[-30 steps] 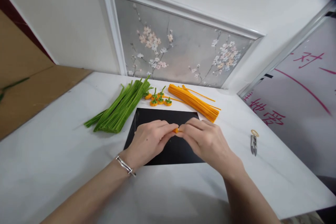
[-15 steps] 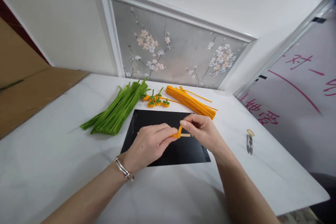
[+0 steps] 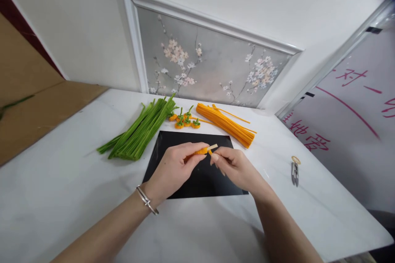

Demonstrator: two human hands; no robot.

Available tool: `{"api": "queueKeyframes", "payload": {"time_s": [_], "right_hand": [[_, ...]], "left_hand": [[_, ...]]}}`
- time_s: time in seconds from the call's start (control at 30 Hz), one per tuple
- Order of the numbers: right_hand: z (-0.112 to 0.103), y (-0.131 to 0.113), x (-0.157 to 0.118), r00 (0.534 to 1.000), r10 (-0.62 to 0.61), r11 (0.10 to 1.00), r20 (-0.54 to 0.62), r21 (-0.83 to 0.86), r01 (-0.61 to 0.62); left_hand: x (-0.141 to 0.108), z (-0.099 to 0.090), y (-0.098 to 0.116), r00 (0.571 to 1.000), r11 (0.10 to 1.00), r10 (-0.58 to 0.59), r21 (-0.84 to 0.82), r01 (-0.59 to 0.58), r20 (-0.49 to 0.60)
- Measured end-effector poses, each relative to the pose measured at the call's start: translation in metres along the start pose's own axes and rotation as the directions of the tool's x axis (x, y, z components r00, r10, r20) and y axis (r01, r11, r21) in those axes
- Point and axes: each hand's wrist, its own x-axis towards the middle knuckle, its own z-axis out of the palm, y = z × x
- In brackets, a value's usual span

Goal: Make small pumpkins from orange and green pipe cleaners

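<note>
Over the black mat [image 3: 197, 181], my left hand [image 3: 179, 163] is closed on a pale flat stick [image 3: 212, 146] with an orange pipe cleaner [image 3: 202, 151] coiled around it. The stick's bare end pokes out to the right of the coil. My right hand [image 3: 233, 166] pinches the loose end of that orange pipe cleaner just beside the stick. My left fingers cover part of the coil. Behind the mat stand several small orange pumpkins [image 3: 187, 121] with green tops.
A bundle of green pipe cleaners [image 3: 138, 131] lies left of the mat, and a bundle of orange pipe cleaners [image 3: 226, 125] lies behind it to the right. Small thread snips [image 3: 295, 171] with a yellow ring rest at the right. A whiteboard [image 3: 345, 102] stands beyond the table's right edge.
My right hand has come down, bringing the pipe cleaner's loose end from above the stick to below it. The stick has tilted, its bare end now pointing up and right.
</note>
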Motion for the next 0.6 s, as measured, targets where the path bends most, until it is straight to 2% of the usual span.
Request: {"api": "queueKeyframes", "payload": {"time_s": [0.13, 0.23, 0.37, 0.6], "right_hand": [[0.002, -0.004, -0.003, 0.995, -0.103, 0.993, 0.014, -0.055, 0.103], [0.005, -0.005, -0.004, 0.984, -0.177, 0.974, -0.031, -0.150, 0.170], [0.010, -0.006, -0.006, 0.956, -0.287, 0.893, -0.063, -0.378, 0.243], [0.015, -0.006, -0.006, 0.910, -0.412, 0.695, -0.044, -0.661, 0.283]], "left_hand": [[0.004, -0.002, 0.000, 0.979, 0.967, -0.187, -0.162, 0.198, 0.078], [0.005, -0.003, -0.001, 0.964, 0.952, -0.236, -0.168, 0.255, 0.122], [0.003, -0.002, -0.004, 0.978, 0.973, -0.191, -0.117, 0.200, 0.084], [0.000, -0.002, -0.004, 0.995, 0.980, -0.022, 0.197, 0.001, 0.102]]}}
